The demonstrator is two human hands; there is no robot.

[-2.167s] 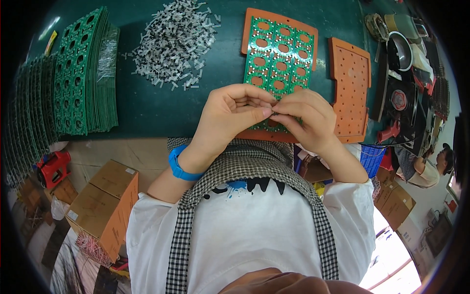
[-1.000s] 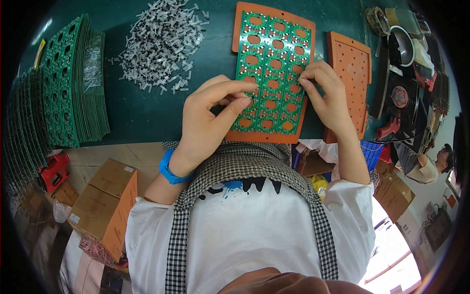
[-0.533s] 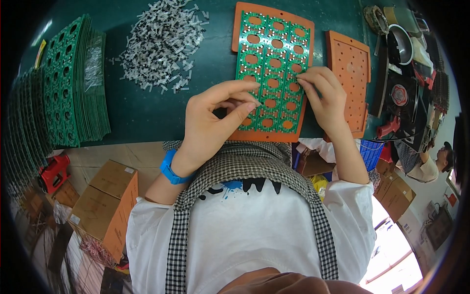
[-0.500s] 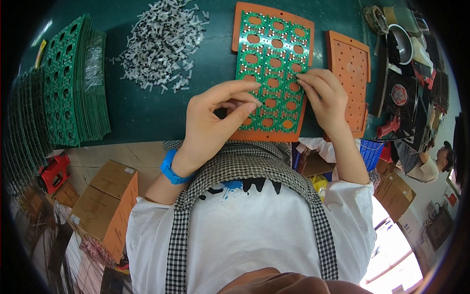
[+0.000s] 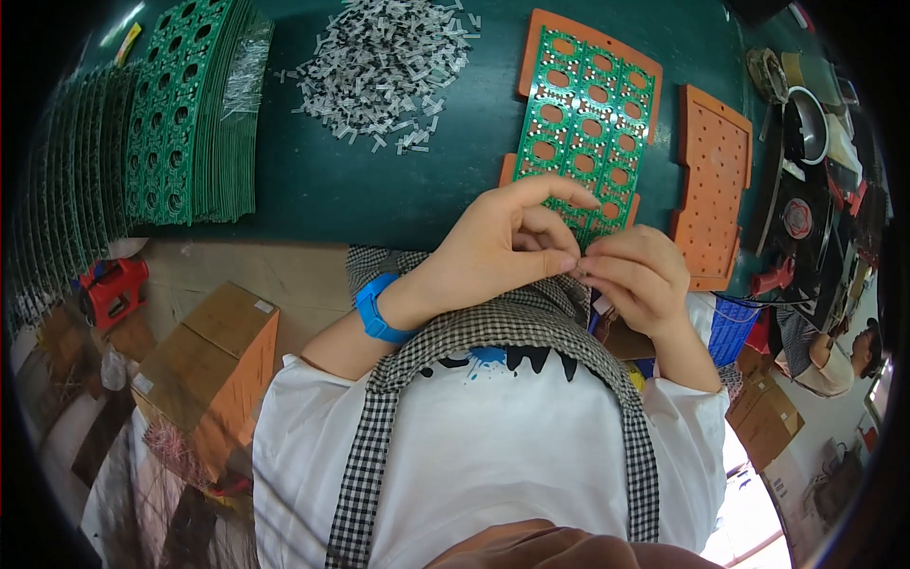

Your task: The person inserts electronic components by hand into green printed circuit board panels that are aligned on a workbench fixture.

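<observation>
My left hand (image 5: 512,237), with a blue band on its wrist, is at the front edge of the table. Its index finger stretches over the near end of a green circuit board panel (image 5: 574,102), while thumb and curled fingers close together. Against that thumb meet the pinched fingertips of my right hand (image 5: 645,275). Anything between the fingertips is too small to make out. The panel has rows of oval openings and lies in an orange fixture plate (image 5: 592,34); my hands hide its near end.
Left of the panel lies a heap of small clear-and-black parts (image 5: 384,71). Farther left stand stacked green circuit boards (image 5: 180,114). A second orange plate (image 5: 711,180) with small holes is on the right, beside a red-handled tool (image 5: 773,278). Cardboard boxes (image 5: 204,351) stand below left.
Both hands have come back from the panel toward my body, and their fingertips now meet. The view has shifted, so the table's things appear farther right.
</observation>
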